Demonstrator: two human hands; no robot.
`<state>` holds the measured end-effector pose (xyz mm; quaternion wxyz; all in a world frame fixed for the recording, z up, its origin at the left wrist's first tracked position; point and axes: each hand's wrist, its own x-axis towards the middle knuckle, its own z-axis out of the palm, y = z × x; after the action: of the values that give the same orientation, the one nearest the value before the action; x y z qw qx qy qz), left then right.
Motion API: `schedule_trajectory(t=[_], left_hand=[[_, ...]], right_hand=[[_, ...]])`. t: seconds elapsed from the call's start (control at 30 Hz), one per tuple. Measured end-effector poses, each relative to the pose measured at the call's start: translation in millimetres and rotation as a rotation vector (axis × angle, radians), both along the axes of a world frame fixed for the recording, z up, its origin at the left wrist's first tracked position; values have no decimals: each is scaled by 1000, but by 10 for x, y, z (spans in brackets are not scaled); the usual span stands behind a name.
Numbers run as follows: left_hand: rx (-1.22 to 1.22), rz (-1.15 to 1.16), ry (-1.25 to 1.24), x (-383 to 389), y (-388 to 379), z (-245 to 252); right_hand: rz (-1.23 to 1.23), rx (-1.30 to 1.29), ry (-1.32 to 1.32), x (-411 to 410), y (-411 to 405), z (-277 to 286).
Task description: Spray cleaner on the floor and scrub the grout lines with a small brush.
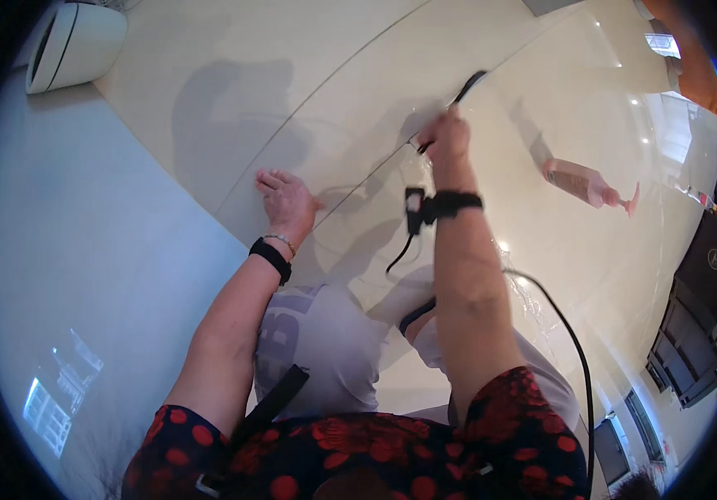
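My right hand (449,134) is closed around a slim black tool (472,85), perhaps a brush, its ends showing above and below the fist. Motion blur and the fingers hide the rest of it. It is held at a joint line between pale tiles (358,100), where the surface looks wet. My left hand (286,199) holds nothing; its fingers lie close together with the thumb apart, over or against the pale tile. Off to the right of my right hand, a pinkish pump bottle (577,182) lies on its side.
Water or suds (530,300) streak the tiles beside my right forearm. A black cable (567,319) trails from my right side. A rounded white fixture (77,44) stands at upper left, near a bluish smooth surface (83,219). Dark furniture (689,331) and an orange object (702,69) line the right rim.
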<state>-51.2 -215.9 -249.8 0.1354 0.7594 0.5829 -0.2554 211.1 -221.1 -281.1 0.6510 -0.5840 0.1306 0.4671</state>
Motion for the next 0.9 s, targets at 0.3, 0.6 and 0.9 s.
schedule_trajectory(t=[0.3, 0.6, 0.9], left_hand=[[116, -4, -12, -229, -10, -35], [116, -150, -3, -99, -45, -118], [6, 63, -79, -80, -9, 29]], right_hand=[[121, -124, 140, -1169, -434, 143], [13, -42, -35, 512, -6, -154], [298, -208, -281, 245, -276, -117]])
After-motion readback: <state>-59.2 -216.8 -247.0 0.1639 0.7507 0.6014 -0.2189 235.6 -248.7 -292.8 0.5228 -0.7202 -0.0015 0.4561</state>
